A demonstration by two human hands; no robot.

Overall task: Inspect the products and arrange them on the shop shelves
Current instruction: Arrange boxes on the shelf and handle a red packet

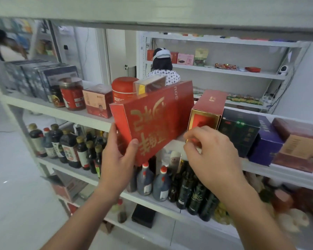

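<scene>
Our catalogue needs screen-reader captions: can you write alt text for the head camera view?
A person's left hand holds a tilted red box with upside-down gold lettering at a white shop shelf, while the right hand, loosely curled, is close beside it. Other boxes and jars line that shelf; dark bottles stand below.

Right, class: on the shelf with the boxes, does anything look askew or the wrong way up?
Yes. The red box gripped by the left hand is tilted, and its gold lettering appears upside down. The dark box further right sits level on the shelf.
</scene>
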